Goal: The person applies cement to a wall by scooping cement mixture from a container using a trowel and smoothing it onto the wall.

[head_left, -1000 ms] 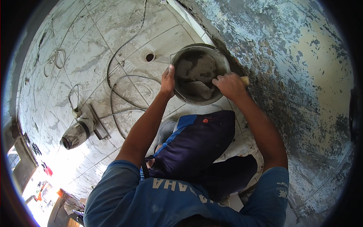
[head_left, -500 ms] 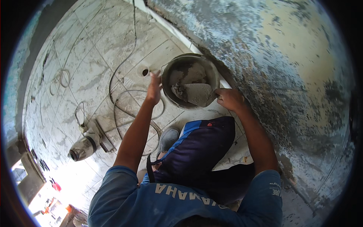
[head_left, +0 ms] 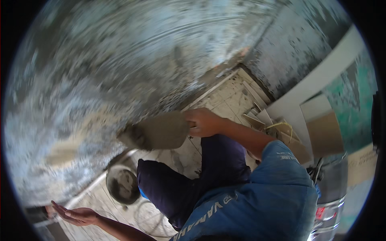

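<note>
My right hand (head_left: 203, 122) grips the handle end of a trowel (head_left: 171, 126) in front of the wall. Its broad blade is coated in grey mortar, with a wet lump (head_left: 136, 137) at the far end. Out to the lower left, my left hand (head_left: 78, 215) is stretched open and holds nothing. A dark bucket (head_left: 110, 184) containing grey mortar stands on the tiled floor by the wall's foot, between my left hand and my knees.
The patchy, scraped wall (head_left: 120, 64) runs across the far side to a corner. At the right, cut tile pieces (head_left: 263, 117) and cardboard (head_left: 325, 136) lean together. A coiled cable (head_left: 150, 219) lies on the floor below the bucket.
The trowel has come up out of the bucket with mortar on it. My view has swung right toward the corner, and my left hand has moved away from the bucket's rim.
</note>
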